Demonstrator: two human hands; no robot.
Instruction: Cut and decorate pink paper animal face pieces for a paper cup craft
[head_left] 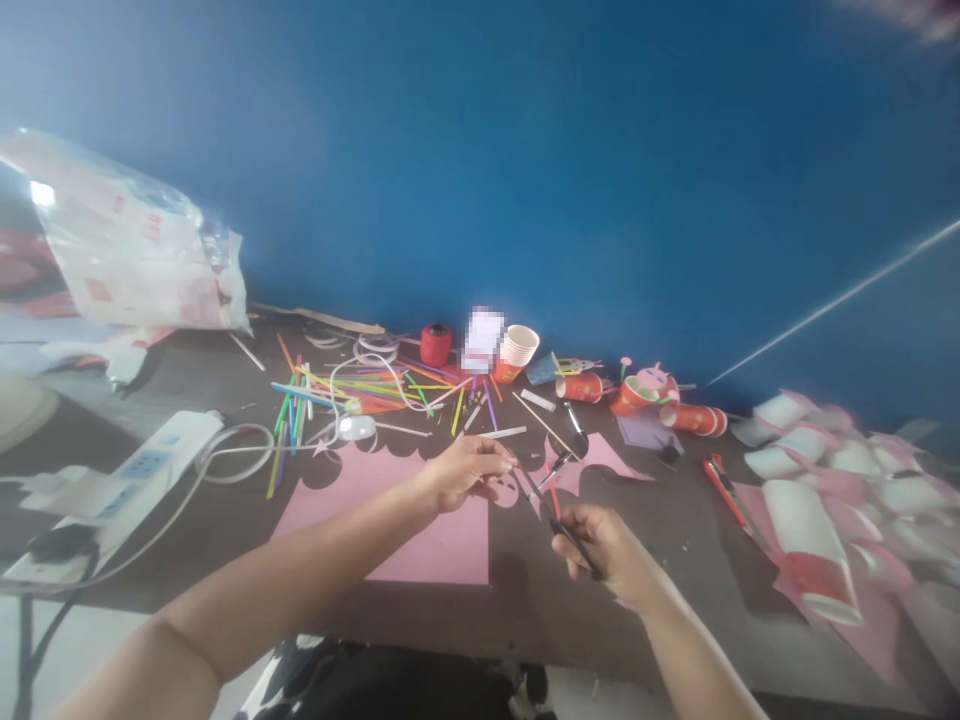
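Observation:
My right hand [604, 555] is closed on a pair of dark-handled scissors [576, 548], whose blades point up and left toward my left hand. My left hand [466, 472] is closed in a pinch just beyond the blade tips, above the table. Next to its fingertips is a small pink paper piece [507, 490]; I cannot tell whether the pinch holds it. A large pink sheet [431, 545] with scalloped cut-outs along its far edge lies under my left forearm. Further pink paper with a curved edge [604, 460] lies beyond the scissors.
Coloured sticks [375, 385] are scattered behind the pink sheet. Stacked paper cups [519, 350], a red spool [436, 345] and a pixelated phone-like screen [482, 340] stand near the blue wall. A power strip [142, 480] lies left; a red cutter [724, 480] and cup pieces [806, 545] lie right.

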